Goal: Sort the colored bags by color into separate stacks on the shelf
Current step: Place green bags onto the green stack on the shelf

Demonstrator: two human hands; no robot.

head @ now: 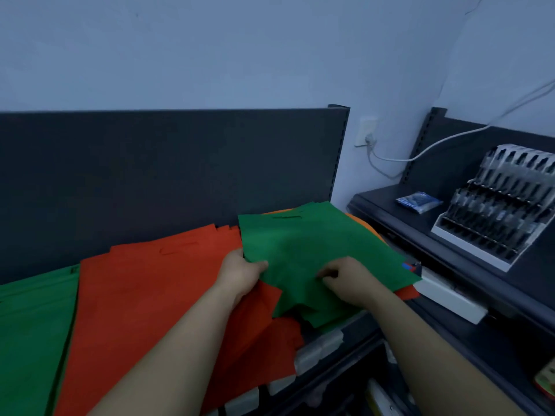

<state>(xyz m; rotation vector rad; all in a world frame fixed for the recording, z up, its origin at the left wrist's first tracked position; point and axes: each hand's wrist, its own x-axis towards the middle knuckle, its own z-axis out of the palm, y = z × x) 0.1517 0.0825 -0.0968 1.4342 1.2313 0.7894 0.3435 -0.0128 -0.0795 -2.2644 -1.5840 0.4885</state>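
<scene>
One green bag (315, 244) lies on the shelf (180, 181) just right of the red stack (150, 295); it looks light, limp and easily creased, best taken by its edges. The left hand (240, 274) has its grip pinching the edge nearest the red stack, while the right hand (345, 277) has its grip bunching the bag's middle.

I'm seeing a dim, bluish picture under flat, even light, with no glare and only murky shadow at the lower right. Everything looks soft, and the rack (495, 205) at right is smeared. Wide-angle stretch pulls the lower corners outward.
</scene>
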